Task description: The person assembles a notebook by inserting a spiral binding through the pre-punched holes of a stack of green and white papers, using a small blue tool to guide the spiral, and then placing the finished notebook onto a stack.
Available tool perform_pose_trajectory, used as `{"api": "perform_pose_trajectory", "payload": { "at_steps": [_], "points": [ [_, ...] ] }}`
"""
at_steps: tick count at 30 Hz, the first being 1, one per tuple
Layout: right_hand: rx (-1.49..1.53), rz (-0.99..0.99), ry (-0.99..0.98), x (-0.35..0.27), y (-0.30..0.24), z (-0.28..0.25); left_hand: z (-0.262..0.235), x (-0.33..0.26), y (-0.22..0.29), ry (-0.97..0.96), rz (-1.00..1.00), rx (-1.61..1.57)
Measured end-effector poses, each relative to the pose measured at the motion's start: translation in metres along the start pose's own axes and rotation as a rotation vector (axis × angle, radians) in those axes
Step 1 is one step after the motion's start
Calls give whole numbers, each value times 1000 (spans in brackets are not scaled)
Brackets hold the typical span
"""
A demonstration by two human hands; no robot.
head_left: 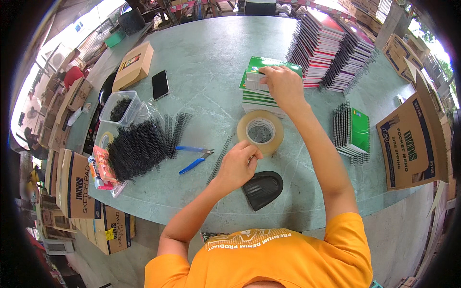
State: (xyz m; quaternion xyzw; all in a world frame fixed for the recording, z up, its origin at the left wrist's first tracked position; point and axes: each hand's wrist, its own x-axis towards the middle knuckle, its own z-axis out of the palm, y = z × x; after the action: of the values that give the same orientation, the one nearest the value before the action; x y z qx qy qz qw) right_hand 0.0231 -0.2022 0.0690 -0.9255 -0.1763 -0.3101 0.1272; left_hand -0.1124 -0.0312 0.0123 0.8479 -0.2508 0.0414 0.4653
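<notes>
My right hand point(284, 87) reaches out to a stack of green notebooks point(259, 104), its fingers closed on the edge of the top green notebook point(269, 63). That notebook sits askew on the pile. My left hand point(238, 164) is closed, fingertips pinched, just before a wide roll of clear tape point(243, 128); what the fingers hold, if anything, is hidden. Beside my left wrist a single black spiral coil point(223, 152) lies on the table. A black rounded rubber-like piece point(263, 190) rests close to my body, and blue-handled cutters point(193, 164) lie left of the coil.
Black spiral coils point(139, 144) are heaped at the left by a clear plastic tub point(108, 118). A phone point(160, 85) and cardboard tray point(130, 67) lie beyond. Tall spiral notebook stacks point(314, 48) stand far right, bound green notebooks point(359, 130) nearer, beside an open carton point(408, 139).
</notes>
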Motion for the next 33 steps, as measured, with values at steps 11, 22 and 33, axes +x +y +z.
{"api": "perform_pose_trajectory", "payload": {
  "at_steps": [11, 22, 33],
  "points": [
    [284, 96, -396, 44, 17, -39, -5, -9, -3, -130, -84, -101],
    [275, -71, -479, 56, 24, -36, -3, -15, -1, -209, -125, -149],
    [284, -134, -558, 66, 23, -41, 3, -10, -4, -257, -155, -223]
  ]
}}
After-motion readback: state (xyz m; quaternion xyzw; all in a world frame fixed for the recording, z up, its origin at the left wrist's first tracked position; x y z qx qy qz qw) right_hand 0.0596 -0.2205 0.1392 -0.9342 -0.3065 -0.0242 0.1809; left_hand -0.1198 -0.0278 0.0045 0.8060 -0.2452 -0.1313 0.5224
